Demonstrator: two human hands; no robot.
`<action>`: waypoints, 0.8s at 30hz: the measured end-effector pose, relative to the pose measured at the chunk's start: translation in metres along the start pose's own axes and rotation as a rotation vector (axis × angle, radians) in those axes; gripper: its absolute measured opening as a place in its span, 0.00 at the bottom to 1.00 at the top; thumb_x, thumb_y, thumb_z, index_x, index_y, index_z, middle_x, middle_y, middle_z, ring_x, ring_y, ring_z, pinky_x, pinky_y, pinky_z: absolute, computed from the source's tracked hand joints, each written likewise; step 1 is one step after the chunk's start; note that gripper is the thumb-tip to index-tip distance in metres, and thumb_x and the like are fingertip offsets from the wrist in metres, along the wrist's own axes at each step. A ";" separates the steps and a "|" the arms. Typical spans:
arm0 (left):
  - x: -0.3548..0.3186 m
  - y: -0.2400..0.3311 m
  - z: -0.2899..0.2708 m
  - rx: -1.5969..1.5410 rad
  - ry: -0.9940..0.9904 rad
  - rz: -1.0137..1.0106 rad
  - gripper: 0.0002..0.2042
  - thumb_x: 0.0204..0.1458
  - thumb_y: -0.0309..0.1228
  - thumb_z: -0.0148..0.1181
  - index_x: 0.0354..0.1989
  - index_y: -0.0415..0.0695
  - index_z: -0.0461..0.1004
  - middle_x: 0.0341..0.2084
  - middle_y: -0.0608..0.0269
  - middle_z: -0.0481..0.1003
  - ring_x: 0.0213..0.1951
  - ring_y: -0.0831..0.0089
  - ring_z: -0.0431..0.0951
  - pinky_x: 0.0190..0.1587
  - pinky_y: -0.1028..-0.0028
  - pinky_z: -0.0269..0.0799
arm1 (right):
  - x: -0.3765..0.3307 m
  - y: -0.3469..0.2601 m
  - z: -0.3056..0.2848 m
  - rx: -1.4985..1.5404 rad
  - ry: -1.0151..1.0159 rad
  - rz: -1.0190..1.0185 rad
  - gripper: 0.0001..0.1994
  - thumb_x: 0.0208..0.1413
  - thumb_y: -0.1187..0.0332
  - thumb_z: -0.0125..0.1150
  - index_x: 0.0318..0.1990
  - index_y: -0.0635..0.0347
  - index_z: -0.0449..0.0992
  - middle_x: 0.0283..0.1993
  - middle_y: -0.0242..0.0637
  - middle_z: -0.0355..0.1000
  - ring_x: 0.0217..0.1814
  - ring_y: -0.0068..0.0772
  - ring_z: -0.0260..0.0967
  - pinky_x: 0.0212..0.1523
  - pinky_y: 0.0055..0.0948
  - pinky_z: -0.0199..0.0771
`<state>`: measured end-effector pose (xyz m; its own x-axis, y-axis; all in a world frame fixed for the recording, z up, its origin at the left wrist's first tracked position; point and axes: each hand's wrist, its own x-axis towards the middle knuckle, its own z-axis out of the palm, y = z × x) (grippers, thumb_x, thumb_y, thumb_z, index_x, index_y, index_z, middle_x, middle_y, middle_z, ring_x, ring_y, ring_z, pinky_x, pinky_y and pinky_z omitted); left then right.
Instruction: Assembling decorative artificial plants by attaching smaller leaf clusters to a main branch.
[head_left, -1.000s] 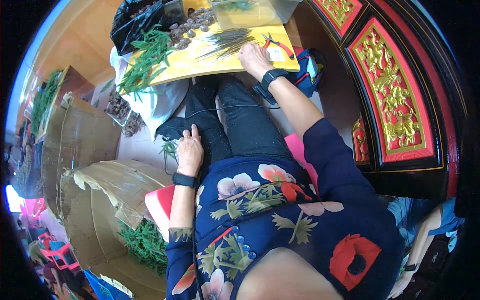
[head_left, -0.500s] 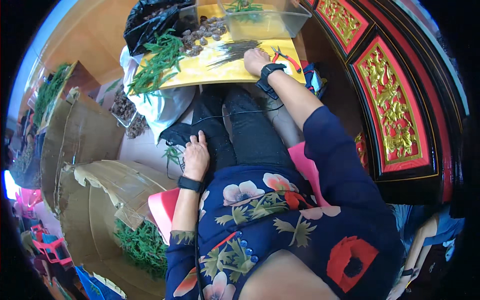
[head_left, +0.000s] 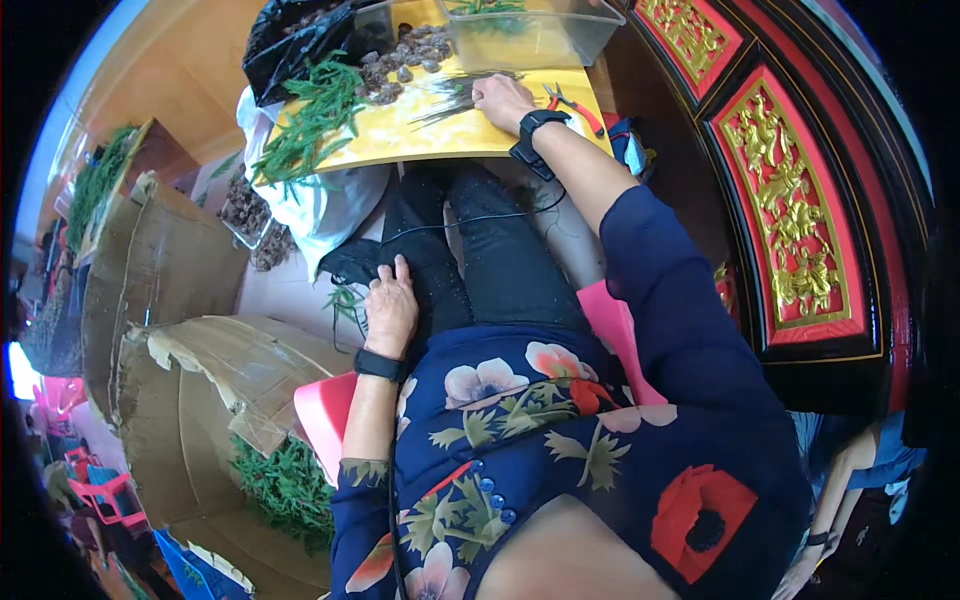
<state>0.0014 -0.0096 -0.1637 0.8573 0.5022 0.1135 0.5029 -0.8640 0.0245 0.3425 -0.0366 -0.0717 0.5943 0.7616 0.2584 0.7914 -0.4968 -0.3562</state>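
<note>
My right hand (head_left: 503, 103) is at the right end of a pile of thin dark wires (head_left: 452, 100) on a yellow board (head_left: 400, 142). Its fingers are curled down and pressed together; what they pinch, if anything, is hidden. Just right of it lie pliers (head_left: 582, 114) with red handles, jaws pointing away from me. My left hand (head_left: 390, 308) rests on my left thigh, holding nothing, its fingers loosely stretched. Green artificial sprigs (head_left: 318, 118) are heaped at the board's left side. Brown cone-like pieces (head_left: 405, 62) lie behind the wires.
A clear plastic box (head_left: 535, 40) stands at the board's back right, a black bag (head_left: 285, 55) at back left. Torn cardboard boxes (head_left: 165, 255) with greenery (head_left: 285, 490) are on my left. A carved red-gold panel (head_left: 790, 205) rises on my right. A cable (head_left: 470, 226) crosses my legs.
My right hand has shifted slightly left and away from me over the wire pile. The left hand stays on my thigh.
</note>
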 end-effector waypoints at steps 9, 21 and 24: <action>-0.002 -0.002 0.002 0.038 0.017 -0.004 0.17 0.55 0.30 0.44 0.53 0.40 0.66 0.34 0.52 0.69 0.31 0.61 0.75 0.30 0.68 0.74 | 0.001 0.029 -0.007 0.102 0.049 0.083 0.05 0.46 0.66 0.59 0.29 0.54 0.78 0.31 0.40 0.75 0.38 0.41 0.72 0.40 0.35 0.70; -0.001 0.002 0.002 0.041 0.015 -0.002 0.17 0.54 0.29 0.45 0.53 0.40 0.65 0.35 0.52 0.69 0.31 0.61 0.74 0.30 0.69 0.74 | 0.009 0.052 -0.012 0.430 0.109 0.271 0.07 0.47 0.66 0.57 0.29 0.55 0.79 0.28 0.37 0.77 0.36 0.32 0.74 0.39 0.30 0.72; -0.001 0.003 -0.003 0.025 -0.053 -0.017 0.18 0.54 0.30 0.47 0.53 0.40 0.65 0.39 0.49 0.69 0.34 0.59 0.75 0.33 0.68 0.74 | 0.008 0.047 -0.013 0.578 0.107 0.306 0.07 0.49 0.67 0.56 0.31 0.58 0.78 0.28 0.36 0.77 0.35 0.28 0.74 0.38 0.29 0.72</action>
<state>0.0012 -0.0127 -0.1609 0.8529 0.5186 0.0605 0.5195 -0.8545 0.0007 0.3868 -0.0594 -0.0747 0.8149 0.5609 0.1461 0.3981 -0.3583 -0.8445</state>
